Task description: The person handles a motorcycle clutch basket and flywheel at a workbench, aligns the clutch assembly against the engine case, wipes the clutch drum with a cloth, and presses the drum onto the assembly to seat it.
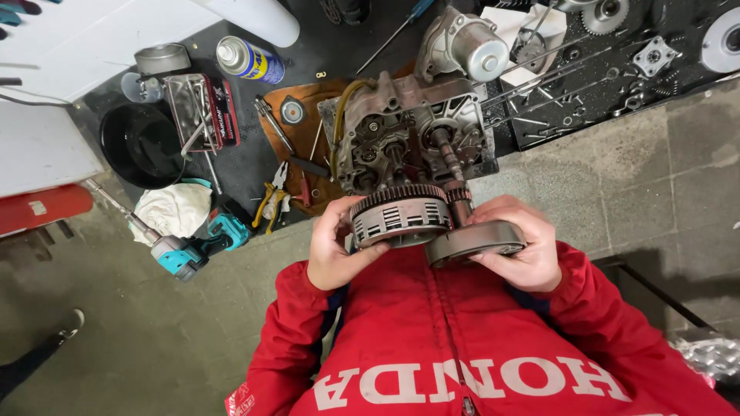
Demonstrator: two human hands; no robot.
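Red jacket (pixel 462 347) | hands: left (pixel 333 250) grips clutch basket (pixel 401 216) | right (pixel 524 246) grips round cover (pixel 474 243)

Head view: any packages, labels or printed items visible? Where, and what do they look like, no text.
Spray can: lying on the dark mat, upper left; blue and yellow, silver top.
Tool tin: left of the engine case; shiny metal, red-black printed edge.
Jacket lettering: bottom centre; white block letters on red.

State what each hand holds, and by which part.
Left hand grips the toothed clutch basket by its rim; right hand holds the smooth grey drum by its outer edge.
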